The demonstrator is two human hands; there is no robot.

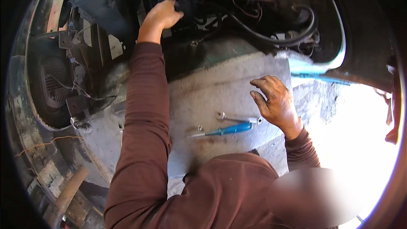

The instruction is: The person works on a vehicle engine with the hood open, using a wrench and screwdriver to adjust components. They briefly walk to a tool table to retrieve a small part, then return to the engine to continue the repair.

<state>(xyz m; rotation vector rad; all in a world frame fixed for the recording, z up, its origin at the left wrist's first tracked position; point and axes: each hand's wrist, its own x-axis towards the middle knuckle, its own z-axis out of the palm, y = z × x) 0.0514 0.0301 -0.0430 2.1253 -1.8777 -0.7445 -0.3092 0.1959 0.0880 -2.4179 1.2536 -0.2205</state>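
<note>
My left hand (163, 15) reaches up into the dark engine bay at the top. Its fingers are curled beside a dark part, and what they hold, if anything, is hidden. My right hand (276, 104) hovers over the grey panel (237, 72), fingers bent and apart, with nothing in it; its skin is smudged dark. Below and left of that hand, a silver wrench (239, 118) lies on the panel. Just under the wrench is a screwdriver (229, 130) with a blue handle, its shaft pointing left. A small metal nut (200, 127) sits near the shaft.
A thick black hose (271, 40) curves through the engine bay at upper right. At left are a round-cornered housing with a grille (57, 80) and loose wires (76, 78). A wooden handle (70, 191) stands at lower left. Bright light washes out the right side.
</note>
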